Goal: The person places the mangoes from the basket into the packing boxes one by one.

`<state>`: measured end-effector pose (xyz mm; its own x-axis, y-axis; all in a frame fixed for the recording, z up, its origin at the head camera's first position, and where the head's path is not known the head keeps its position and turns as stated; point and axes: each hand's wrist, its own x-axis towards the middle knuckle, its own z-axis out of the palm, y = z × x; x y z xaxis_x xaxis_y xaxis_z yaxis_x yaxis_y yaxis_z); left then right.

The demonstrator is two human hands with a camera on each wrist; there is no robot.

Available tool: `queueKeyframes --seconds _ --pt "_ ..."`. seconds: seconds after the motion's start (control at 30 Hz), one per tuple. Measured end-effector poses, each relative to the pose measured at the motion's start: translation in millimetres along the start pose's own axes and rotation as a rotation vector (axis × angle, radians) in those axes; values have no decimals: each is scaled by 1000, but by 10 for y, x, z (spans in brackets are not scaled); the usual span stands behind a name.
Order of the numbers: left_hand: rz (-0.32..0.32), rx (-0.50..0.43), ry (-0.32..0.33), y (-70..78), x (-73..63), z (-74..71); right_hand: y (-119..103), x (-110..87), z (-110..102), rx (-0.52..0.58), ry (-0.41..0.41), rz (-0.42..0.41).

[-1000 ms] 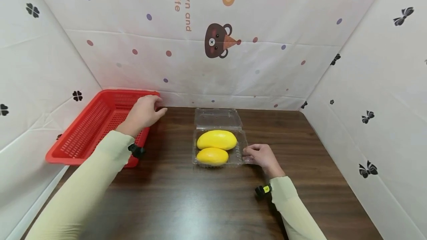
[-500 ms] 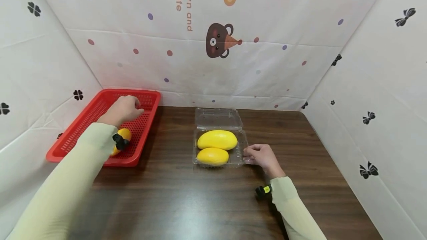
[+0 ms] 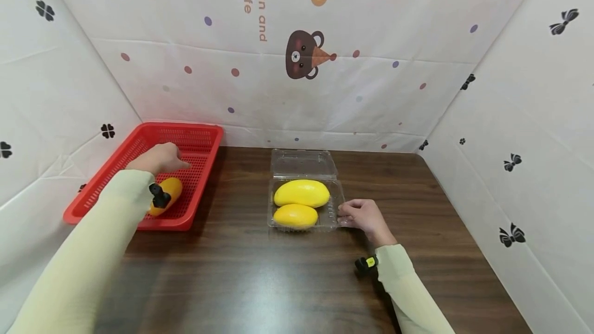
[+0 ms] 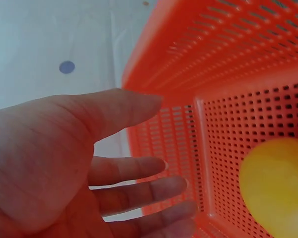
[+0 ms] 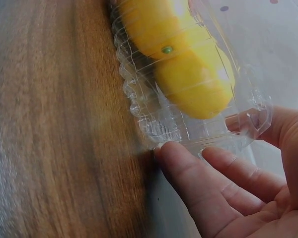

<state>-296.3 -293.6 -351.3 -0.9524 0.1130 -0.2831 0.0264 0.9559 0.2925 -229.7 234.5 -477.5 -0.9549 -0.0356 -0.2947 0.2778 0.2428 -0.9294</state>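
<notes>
The left grip (image 3: 158, 160) has moved in from the right-hand rim of the red basket (image 3: 205, 182) and now hangs over its inside, thumb and fingers apart, holding nothing. That move uncovers an orange fruit (image 3: 170, 189) in the basket, on the person's side of this grip, untouched past the fingertips. The left grip therefore seems within reach of it (depth is hard to judge here).

The right grip (image 3: 364, 215) stays put, clamped on the edge of the clear box (image 3: 330, 215), apparently steadying it. Just left of that grip, a larger yellow fruit (image 3: 301, 193) and a smaller yellow fruit (image 3: 295, 215) lie side by side in the box; the lid (image 3: 303, 164) lies folded back beyond them.

The yellow fruits are smooth, glossy ovals, one with a green stem spot (image 5: 166, 49). The box is thin plastic with a scalloped edge; the basket is perforated; the counter (image 3: 269, 282) beneath the right grip is dark, wood-grained and faintly shiny.
</notes>
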Motion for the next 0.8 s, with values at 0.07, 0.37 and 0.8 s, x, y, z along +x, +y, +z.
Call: queueKeyframes --seconds 0.07,0.37,0.8 --pt "-12 9 -18 -26 -15 4 -7 -1 1 1 -2 -1" --pt "-68 46 -133 -142 -70 -8 -43 -12 0 10 -13 -1" --pt "-338 -177 -296 -247 -159 29 -37 -9 -10 -5 -23 -2"
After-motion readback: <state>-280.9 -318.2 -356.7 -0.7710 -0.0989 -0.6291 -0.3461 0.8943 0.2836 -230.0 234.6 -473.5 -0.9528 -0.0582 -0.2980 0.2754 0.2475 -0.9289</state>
